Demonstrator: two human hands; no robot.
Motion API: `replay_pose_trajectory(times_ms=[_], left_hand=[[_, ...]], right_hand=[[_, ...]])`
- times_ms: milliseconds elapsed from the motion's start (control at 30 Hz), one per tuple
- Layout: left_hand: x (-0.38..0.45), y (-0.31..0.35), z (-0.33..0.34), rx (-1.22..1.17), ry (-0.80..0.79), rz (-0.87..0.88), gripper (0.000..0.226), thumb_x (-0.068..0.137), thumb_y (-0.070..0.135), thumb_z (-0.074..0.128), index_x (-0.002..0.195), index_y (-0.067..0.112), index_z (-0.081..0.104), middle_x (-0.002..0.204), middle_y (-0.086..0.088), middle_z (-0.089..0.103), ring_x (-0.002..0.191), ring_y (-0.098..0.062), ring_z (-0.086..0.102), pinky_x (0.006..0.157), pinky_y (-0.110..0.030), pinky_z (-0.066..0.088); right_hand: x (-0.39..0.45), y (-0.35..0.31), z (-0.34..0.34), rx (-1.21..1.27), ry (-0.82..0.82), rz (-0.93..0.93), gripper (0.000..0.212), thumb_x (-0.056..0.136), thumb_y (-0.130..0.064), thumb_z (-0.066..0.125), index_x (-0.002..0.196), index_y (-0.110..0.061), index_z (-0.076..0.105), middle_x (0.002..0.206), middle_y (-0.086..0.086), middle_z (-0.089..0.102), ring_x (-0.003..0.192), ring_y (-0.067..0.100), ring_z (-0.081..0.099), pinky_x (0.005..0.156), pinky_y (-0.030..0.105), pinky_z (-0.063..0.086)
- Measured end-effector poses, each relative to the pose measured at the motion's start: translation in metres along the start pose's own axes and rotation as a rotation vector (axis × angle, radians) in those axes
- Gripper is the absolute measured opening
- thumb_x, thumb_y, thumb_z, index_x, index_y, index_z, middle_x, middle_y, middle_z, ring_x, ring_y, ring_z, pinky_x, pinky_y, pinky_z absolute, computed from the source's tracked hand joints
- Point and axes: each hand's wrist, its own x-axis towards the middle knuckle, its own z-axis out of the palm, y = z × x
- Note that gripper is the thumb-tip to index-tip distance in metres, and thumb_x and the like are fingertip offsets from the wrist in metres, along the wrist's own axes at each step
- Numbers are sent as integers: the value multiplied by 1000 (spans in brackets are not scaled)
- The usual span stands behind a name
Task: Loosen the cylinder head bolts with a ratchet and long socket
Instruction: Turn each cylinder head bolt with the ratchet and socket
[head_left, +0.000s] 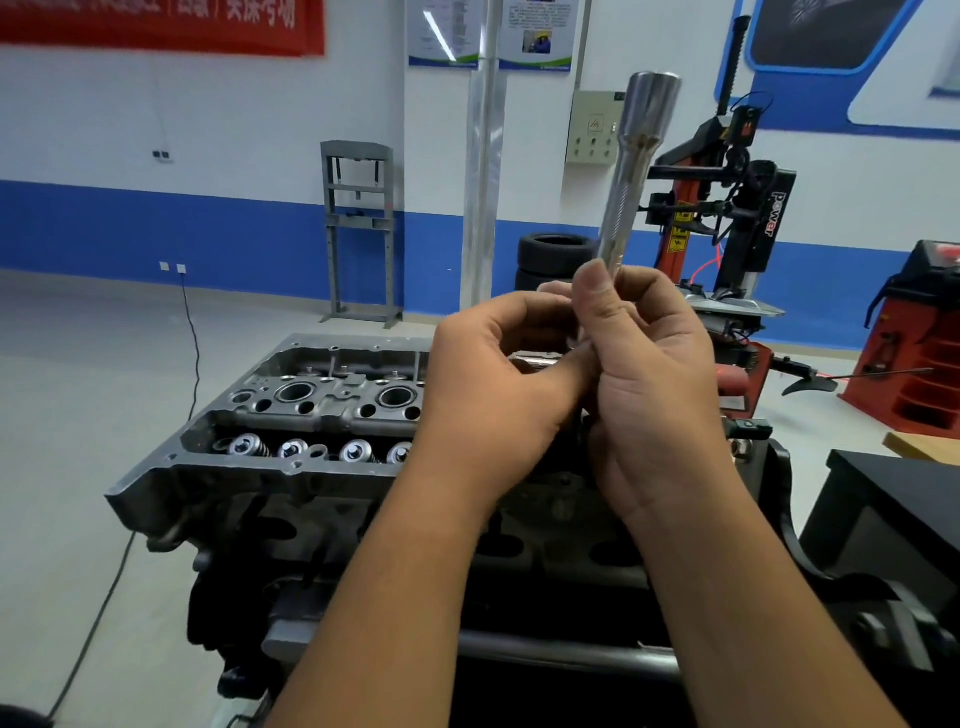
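Two hands raised together above the cylinder head (291, 415). Right hand (654, 395) curled round the lower end of the long socket (636, 171), wide end up, tilted slightly right. Left hand (498, 384) curled around a shiny metal part (mostly hidden, perhaps the ratchet) touching the socket's base.

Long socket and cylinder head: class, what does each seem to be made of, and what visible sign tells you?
Long socket: apparently polished or chromed steel, since it is bright silver with mirror-like streaks.
Cylinder head: probably cast aluminium, since it is dull pale grey with a matt, slightly grainy surface and machined bores.
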Motion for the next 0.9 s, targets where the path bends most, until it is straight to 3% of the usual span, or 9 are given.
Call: replay_pose_trajectory(times_ms=[100,167,300,433,633,767,900], left_hand=[[-2,4,-3,-123,-136,-80,24,102,8,65,123,14,75,105,-2,81,83,-11,76,66,-22,59],[-1,5,-2,-130,-114,-88,23,101,8,64,119,19,75,106,-1,81,95,-16,78,75,-26,63],[-1,3,0,-79,16,-53,21,87,4,79,103,19,76,98,-1,81,92,-11,78,74,-20,61],[0,-1,-1,-66,48,-44,23,84,5,82,106,8,76,98,-5,81,90,-15,78,75,-25,64],[-2,1,-3,-177,-128,-50,25,102,3,61,118,17,74,112,1,80,109,-11,75,92,-22,59],[0,-2,-6,-166,-62,-65,24,95,1,70,110,19,75,104,1,82,100,-12,78,84,-25,62],[-2,-4,-5,-151,34,-64,23,83,2,83,104,9,77,93,-2,82,88,-15,80,73,-22,61]], right_hand=[[0,0,-2,4,-13,1,26,84,-37,71,92,-13,66,92,7,74,87,23,71,79,44,62],[1,0,-2,8,-20,16,28,85,-39,68,91,-12,67,92,8,71,88,24,69,80,42,60],[1,1,-1,-13,-30,81,28,83,-46,69,88,-18,74,92,8,72,89,29,69,82,48,62],[1,1,1,-19,0,53,28,76,-42,78,88,-20,66,91,10,74,88,28,72,86,56,62],[1,0,-1,-51,-24,24,28,85,-43,68,87,-15,69,91,7,72,88,24,70,78,39,60],[1,1,0,-42,-36,64,28,83,-47,70,84,-19,74,91,9,71,90,28,69,80,45,61],[1,1,0,-36,-15,55,30,76,-43,78,88,-17,67,88,7,75,85,25,73,78,46,63]])
